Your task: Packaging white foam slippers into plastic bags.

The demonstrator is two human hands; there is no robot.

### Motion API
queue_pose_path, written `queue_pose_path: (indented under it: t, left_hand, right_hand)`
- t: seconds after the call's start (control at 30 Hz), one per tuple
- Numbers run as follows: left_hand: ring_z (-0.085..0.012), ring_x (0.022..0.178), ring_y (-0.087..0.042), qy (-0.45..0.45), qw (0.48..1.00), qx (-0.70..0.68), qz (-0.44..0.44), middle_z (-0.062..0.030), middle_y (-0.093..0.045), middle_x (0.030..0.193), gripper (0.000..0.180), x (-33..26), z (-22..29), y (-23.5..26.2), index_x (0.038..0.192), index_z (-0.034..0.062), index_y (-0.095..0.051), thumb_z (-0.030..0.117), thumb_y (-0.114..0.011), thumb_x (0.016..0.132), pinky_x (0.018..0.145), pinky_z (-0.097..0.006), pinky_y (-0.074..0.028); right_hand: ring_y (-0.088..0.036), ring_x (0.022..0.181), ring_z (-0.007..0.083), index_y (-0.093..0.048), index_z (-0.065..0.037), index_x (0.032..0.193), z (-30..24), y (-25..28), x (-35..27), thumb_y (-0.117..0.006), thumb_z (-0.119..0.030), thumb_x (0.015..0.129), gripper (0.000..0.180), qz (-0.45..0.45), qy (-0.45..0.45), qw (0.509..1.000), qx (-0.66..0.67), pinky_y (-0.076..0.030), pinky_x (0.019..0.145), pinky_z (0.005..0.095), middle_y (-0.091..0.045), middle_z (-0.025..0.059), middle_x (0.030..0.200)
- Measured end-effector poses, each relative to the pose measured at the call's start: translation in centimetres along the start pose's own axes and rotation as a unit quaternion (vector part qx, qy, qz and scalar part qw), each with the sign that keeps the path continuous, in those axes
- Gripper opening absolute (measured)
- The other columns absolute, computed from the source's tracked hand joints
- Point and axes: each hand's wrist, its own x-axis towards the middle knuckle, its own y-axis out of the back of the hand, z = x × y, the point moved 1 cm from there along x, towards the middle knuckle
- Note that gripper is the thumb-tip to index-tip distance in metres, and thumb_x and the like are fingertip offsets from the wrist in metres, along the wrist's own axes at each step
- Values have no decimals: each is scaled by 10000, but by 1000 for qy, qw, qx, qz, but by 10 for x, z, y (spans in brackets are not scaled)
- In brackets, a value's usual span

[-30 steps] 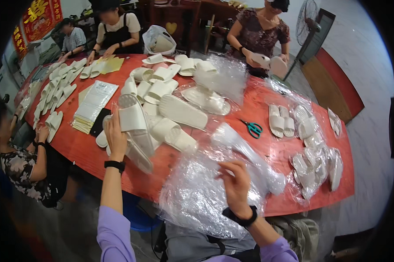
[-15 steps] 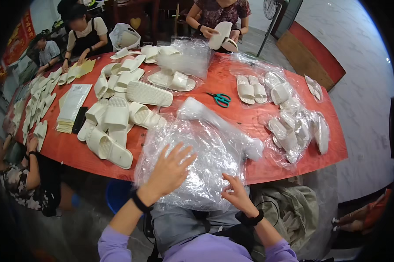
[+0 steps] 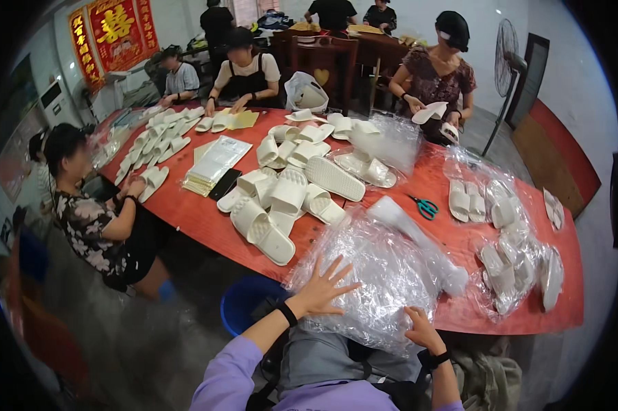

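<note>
A crinkled pile of clear plastic bags (image 3: pixel 370 281) hangs over the table's near edge onto my lap. My left hand (image 3: pixel 322 288) lies across its left side with the fingers spread wide. At its right edge is my right hand (image 3: pixel 424 330), the fingers bent and the index apart from the thumb, with nothing visible held. A rolled length of clear film (image 3: pixel 418 240) rests along the far side of the pile. Just beyond the pile and to its left, white slide sandals (image 3: pixel 261 231) are heaped, one (image 3: pixel 335 178) sole up.
Green-handled scissors (image 3: pixel 427 208) lie right of centre on the red table (image 3: pixel 364 195). Bagged sandals (image 3: pixel 507 267) are at the right. A packet stack (image 3: pixel 216 163) and black phone (image 3: pixel 225 183) sit left. Co-workers handle sandals around the table. A blue bucket (image 3: pixel 244 308) stands below the edge.
The view has tilted up and swung left, so the table sits further right and lower. My left hand's fingers have spread wider over the plastic. The right hand remains at the pile's right edge.
</note>
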Motion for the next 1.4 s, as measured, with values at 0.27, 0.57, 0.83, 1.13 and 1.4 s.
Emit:
queue_pose_path:
  t: [0.27, 0.57, 0.83, 1.13, 1.4]
  left_hand:
    - [-439, 1396, -227, 68, 996, 40, -49, -157, -535, 1310, 737, -20, -21, -31, 1293, 204, -576, 649, -641, 708, 1088, -717, -15]
    - [-389, 1383, -274, 101, 992, 55, -57, -197, -534, 1253, 714, -16, -6, -4, 1220, 144, -617, 655, -636, 721, 1091, -705, -47]
    - [-354, 1165, -454, 73, 996, -46, -19, -188, -531, 1236, 419, 61, 52, -32, 1139, 17, -593, 227, -674, 786, 964, -484, -377]
    - [-371, 1185, -403, 140, 981, -132, -8, -143, -401, 1419, 627, 55, 31, -96, 1339, 65, -470, 227, -682, 772, 983, -490, -355]
    - [-369, 1167, -406, 128, 982, -140, -11, -155, -372, 1453, 635, 68, 35, -91, 1346, 49, -466, 241, -681, 780, 992, -488, -332]
  right_hand:
    - [-467, 1157, 427, -558, -111, 1272, -98, 74, 14, -788, -226, 696, 630, 144, -61, 933, -323, -399, 972, 503, -404, 268, 1345]
    - [-80, 1440, 439, -314, -389, 1466, -46, -26, 77, -634, -735, 675, 921, -52, 41, 966, -250, -153, 1003, 775, -122, 144, 1582]
    - [-156, 1428, 413, -401, -320, 1431, -57, -39, 82, -696, -687, 647, 914, -7, 64, 969, -239, -215, 990, 751, -225, 151, 1553]
    - [-610, 976, 225, -639, -13, 1059, 13, 76, 24, -586, -87, 889, 193, 439, -74, 886, 133, -474, 872, 325, -647, 115, 1045]
    - [-403, 1236, 392, -512, -104, 1322, 179, 170, -63, -612, -4, 691, 647, 459, -267, 796, -291, -363, 1021, 463, -412, 199, 1364]
